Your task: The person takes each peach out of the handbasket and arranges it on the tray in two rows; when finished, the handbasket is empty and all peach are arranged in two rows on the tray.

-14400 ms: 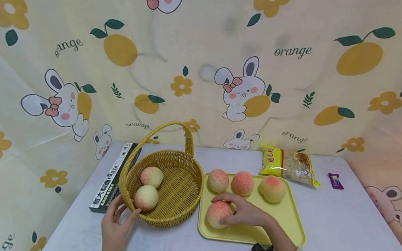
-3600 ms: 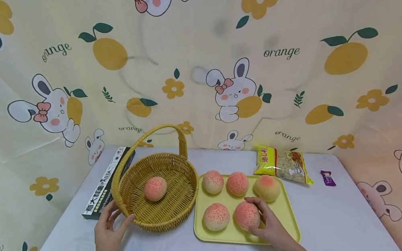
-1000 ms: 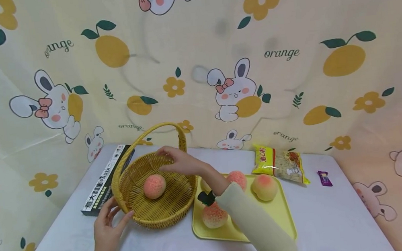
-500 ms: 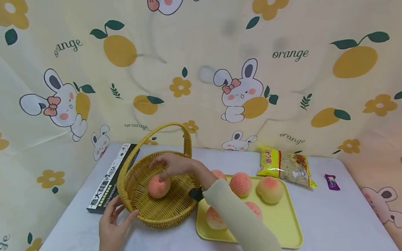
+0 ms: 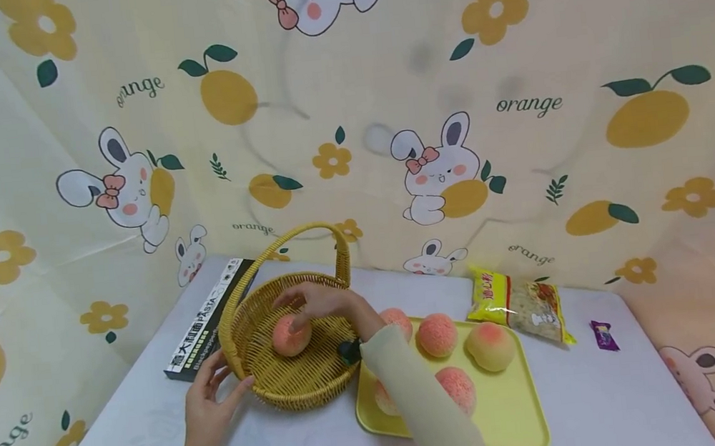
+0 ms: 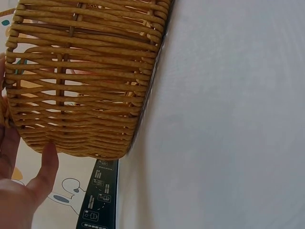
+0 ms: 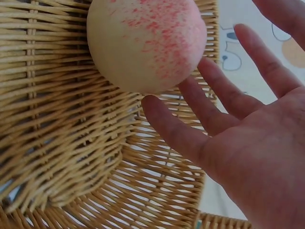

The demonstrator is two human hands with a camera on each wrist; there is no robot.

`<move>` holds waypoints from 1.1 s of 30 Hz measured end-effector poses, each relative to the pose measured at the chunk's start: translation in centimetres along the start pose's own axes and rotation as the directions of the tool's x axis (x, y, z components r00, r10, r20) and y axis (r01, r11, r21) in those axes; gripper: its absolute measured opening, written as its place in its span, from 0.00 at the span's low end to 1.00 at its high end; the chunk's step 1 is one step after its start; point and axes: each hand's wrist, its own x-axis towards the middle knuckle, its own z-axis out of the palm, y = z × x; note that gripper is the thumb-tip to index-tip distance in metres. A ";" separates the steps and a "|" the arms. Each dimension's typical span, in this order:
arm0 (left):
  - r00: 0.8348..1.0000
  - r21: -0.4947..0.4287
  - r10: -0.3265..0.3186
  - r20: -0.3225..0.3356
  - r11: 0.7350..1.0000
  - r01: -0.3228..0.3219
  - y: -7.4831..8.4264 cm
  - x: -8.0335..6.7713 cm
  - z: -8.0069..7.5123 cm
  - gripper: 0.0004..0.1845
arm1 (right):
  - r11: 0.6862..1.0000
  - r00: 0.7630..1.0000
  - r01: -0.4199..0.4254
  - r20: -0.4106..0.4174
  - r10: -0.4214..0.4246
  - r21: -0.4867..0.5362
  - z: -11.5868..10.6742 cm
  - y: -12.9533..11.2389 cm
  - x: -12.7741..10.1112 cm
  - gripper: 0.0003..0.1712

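Observation:
A pink-and-cream peach (image 5: 292, 338) lies in the wicker basket (image 5: 298, 399). Over it reaches my right hand (image 5: 323, 302), fingers extended and spread beside the fruit in the right wrist view; whether a fingertip touches it I cannot tell. My left hand (image 5: 210, 409) holds the basket's left side near the handle foot, with the thumb against the outer weave in the left wrist view. Several more peaches (image 5: 438, 335) sit on the yellow tray (image 5: 512, 423) to the right, one partly hidden by the right sleeve.
Behind the basket on the left lies a black pasta box (image 5: 195, 346). A yellow food packet (image 5: 520, 304) is beyond the tray, and a small purple wrapped snack (image 5: 604, 336) lies at far right. The basket handle (image 5: 306, 229) arches above the opening.
The basket held two peaches 14.4 seconds ago and one by 3.6 seconds ago. My right hand has moved from a tray peach into the basket and lowered to the peach there.

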 end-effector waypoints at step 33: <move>1.000 -0.018 0.015 0.014 1.000 -0.015 -0.5 0.0 -0.1 0.35 | 0.990 0.990 0.029 0.135 -0.048 0.137 1.5 4.5 2.1 0.37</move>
